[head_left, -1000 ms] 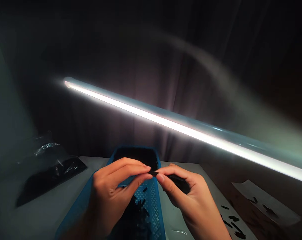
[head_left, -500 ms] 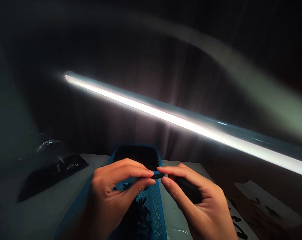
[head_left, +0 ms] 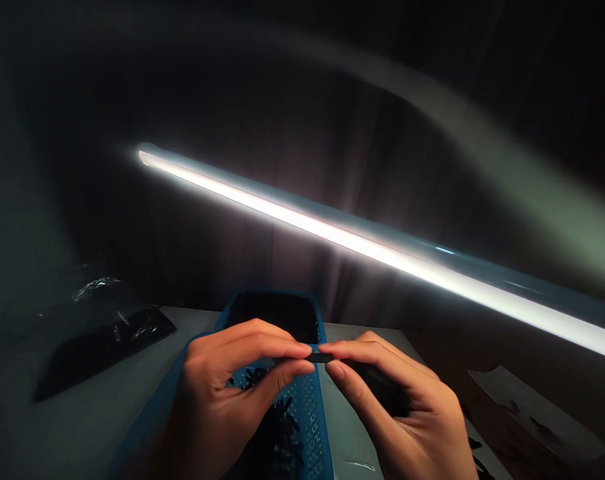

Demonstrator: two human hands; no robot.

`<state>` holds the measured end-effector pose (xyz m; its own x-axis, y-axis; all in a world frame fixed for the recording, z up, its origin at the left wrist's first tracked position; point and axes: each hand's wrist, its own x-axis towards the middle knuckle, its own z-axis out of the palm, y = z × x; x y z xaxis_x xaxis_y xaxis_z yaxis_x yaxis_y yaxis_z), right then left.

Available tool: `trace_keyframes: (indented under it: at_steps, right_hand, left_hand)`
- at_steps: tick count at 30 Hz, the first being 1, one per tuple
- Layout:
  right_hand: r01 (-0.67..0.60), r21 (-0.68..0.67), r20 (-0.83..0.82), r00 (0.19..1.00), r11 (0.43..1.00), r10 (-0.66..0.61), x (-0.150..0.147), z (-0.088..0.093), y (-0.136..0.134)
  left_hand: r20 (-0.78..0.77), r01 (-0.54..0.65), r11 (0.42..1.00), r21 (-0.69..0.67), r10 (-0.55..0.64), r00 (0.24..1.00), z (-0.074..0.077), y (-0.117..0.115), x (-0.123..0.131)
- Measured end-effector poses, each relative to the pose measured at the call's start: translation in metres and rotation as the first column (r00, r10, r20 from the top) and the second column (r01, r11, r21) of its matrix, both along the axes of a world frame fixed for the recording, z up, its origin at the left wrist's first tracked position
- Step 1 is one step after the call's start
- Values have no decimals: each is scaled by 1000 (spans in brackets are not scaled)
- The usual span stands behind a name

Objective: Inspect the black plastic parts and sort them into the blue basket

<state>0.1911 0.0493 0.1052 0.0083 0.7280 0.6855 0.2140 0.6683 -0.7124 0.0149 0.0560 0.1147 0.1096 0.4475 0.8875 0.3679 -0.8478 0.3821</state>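
A small, slim black piece (head_left: 321,358) spans the gap between my two hands, held level above the blue baskets. My left hand (head_left: 242,373) pinches one end of it between thumb and fingertips. At the other end, the thumb and index finger of my right hand (head_left: 407,393) close on it. Its ends are hidden by the fingertips, and I cannot make out its exact kind. Below my hands is a blue perforated basket (head_left: 312,427) with many similar black pieces (head_left: 285,433) inside. A dark shape shows behind my right fingers; I cannot tell what it is.
Another blue basket (head_left: 321,320), filled with dark contents, stands behind. Clear plastic and a black bag (head_left: 107,347) lie on the table's left. A bright tube light (head_left: 332,233) crosses ahead. At right, a white sheet (head_left: 537,413) has dark pieces on it.
My right hand has shifted slightly right and down, its fingers now on the piece's end. The piece has turned, so the pale dots on its face no longer show.
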Motion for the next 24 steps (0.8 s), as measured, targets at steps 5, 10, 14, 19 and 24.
trace_keyframes:
  at_steps: [5,10,14,19,24]
  right_hand:
    - [-75,-167,-44,997,983,69,-2,6,-2]
    - [-107,-388,-50,994,915,95,0,9,-4]
    - [-159,-463,-117,986,872,118,0,8,-5]
    - [-191,-495,-148,980,847,134,0,7,-5]
    - [-230,-520,-194,970,823,148,-2,8,-5]
  left_hand:
    - [17,20,998,-52,-19,1000,-2,0,0]
    - [20,40,997,-70,-39,999,-3,1,1]
    - [4,26,997,-66,-26,1000,-3,0,1]
    - [-10,19,999,-38,-19,1000,-2,0,0]
    - [-12,84,995,-53,-84,996,-4,3,1]
